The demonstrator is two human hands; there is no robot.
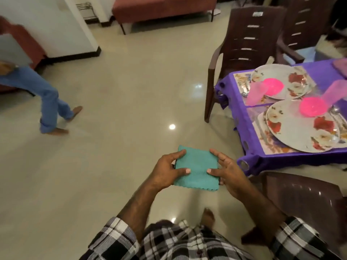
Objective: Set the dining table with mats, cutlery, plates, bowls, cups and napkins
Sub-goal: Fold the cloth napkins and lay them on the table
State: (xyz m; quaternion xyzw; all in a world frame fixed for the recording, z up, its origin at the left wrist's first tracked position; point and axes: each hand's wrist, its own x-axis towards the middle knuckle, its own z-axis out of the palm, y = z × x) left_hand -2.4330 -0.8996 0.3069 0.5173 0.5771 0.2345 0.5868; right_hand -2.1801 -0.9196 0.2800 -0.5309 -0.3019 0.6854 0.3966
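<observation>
While I look down over my checked shirt sleeves, I hold a folded teal cloth napkin (197, 169) in front of me above the glossy cream floor tiles (131, 109), well apart from the desk. It is a flat, roughly square fold of ribbed, knitted-looking fabric, with a scalloped edge along the side nearest me. My left hand (167, 171) pinches its left edge, thumb on top and fingers curled beneath; my right hand (228, 171) does the same on the right edge, so each grip is pressed onto the cloth. Off to my right stands the purple-covered desk (249, 136), carrying two white floral plates, the near plate (300, 128) and the far plate (277, 79), each with a bright pink bowl (312, 108) on it. A dark brown plastic chair (244, 53) stands beside the desk. Another person's legs in blue jeans (45, 96) show at far left.
</observation>
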